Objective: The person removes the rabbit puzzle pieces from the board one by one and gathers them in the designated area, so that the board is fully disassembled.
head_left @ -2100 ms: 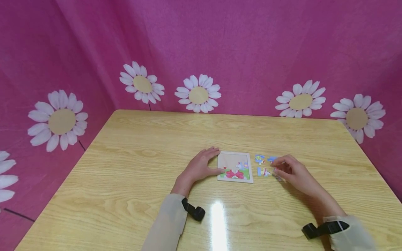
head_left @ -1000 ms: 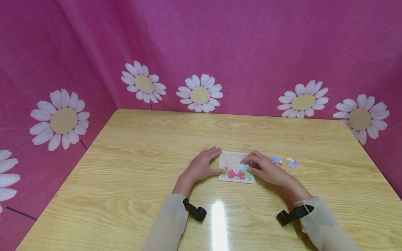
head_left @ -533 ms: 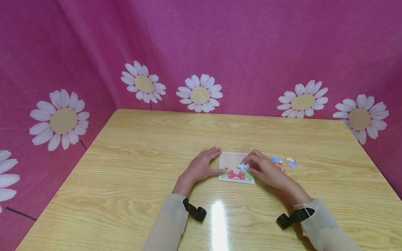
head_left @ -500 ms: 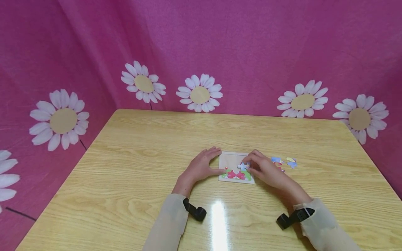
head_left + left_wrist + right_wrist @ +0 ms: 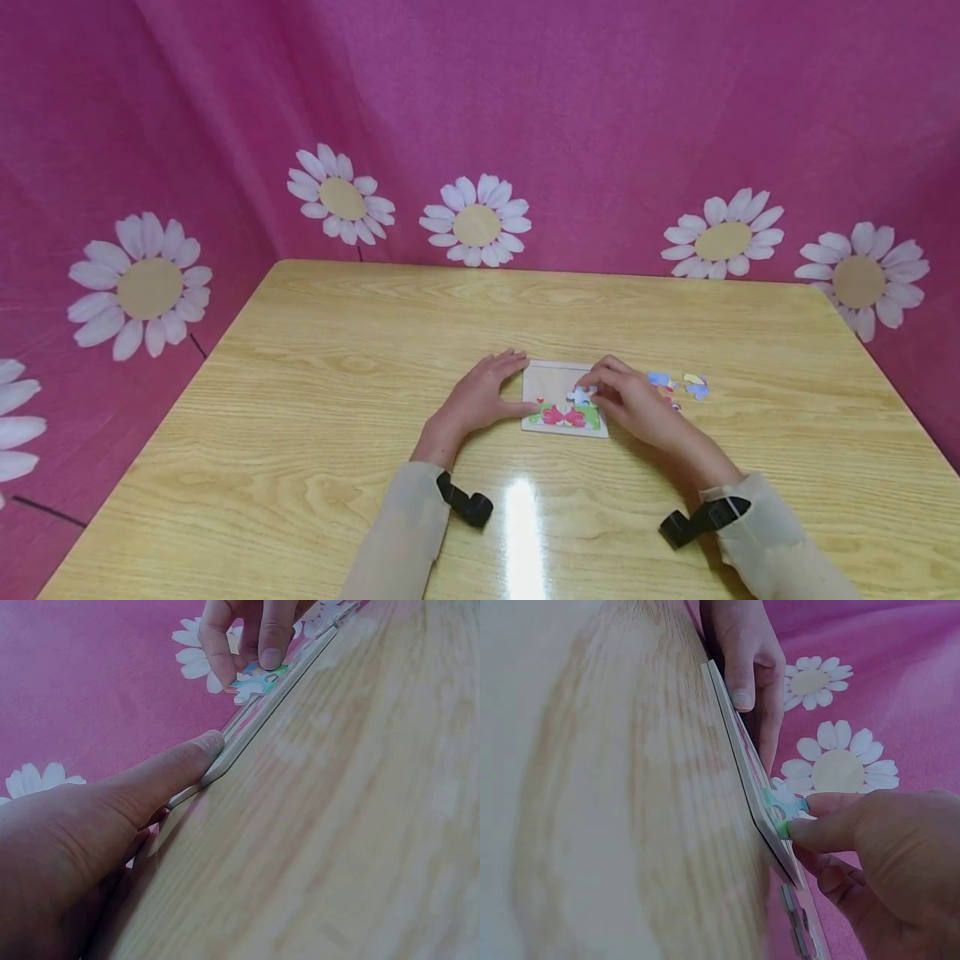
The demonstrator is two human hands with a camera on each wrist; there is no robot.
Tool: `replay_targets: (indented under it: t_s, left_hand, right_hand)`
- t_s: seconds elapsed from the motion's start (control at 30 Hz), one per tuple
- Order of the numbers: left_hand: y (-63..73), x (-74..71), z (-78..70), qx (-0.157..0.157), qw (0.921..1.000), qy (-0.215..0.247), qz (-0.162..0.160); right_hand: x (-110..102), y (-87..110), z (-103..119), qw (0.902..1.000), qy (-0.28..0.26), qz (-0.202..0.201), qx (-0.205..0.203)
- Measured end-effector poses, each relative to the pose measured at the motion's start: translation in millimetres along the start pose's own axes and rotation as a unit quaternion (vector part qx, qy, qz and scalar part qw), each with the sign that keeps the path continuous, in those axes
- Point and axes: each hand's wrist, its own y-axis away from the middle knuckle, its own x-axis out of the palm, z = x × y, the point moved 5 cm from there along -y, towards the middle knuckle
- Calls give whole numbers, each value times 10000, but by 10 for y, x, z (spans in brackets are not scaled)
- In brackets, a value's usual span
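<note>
A shallow square puzzle tray (image 5: 546, 382) lies on the table, its near part filled with a green and red picture and the far left bare. My left hand (image 5: 480, 398) is at the tray's left side, thumb resting on the rim and fingers stretched to the far left corner. Over the tray's right part, my right hand (image 5: 641, 407) pinches a light-blue and white jigsaw piece (image 5: 579, 397) between thumb and fingers. In the right wrist view the piece (image 5: 782, 799) is tilted close over the tray, a green patch by the thumb. My right hand hides the tray's right rim.
Loose jigsaw pieces lie right of the tray: a blue one (image 5: 660, 379), a blue and yellow one (image 5: 696, 386) and a partly hidden reddish one (image 5: 675, 405). A pink daisy-printed curtain (image 5: 592, 125) hangs behind the wooden table (image 5: 300, 400).
My right hand has moved left from the loose pieces to the tray, bringing the jigsaw piece. Over the last half second it barely moves. My left hand stays at the tray's left side.
</note>
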Motion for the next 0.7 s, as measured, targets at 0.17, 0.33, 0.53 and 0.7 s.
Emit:
replay_targets:
  t_s: [0.17, 0.33, 0.53, 0.7]
  left_hand:
    - [5, -6, -14, 11, 10000, 9, -14]
    - [14, 6, -43, -67, 9999, -115, -70]
    - [16, 78, -180, -114, 9968, -743, -257]
    - [24, 174, -295, -324, 9927, -1014, -573]
  right_hand:
    - [-13, 3, 12, 10000, 39, -71, -10]
    - [-6, 5, 17, 10000, 29, -29, 83]
    - [-9, -2, 14, 10000, 50, -73, 16]
    - [-9, -2, 15, 9995, 62, -206, -209]
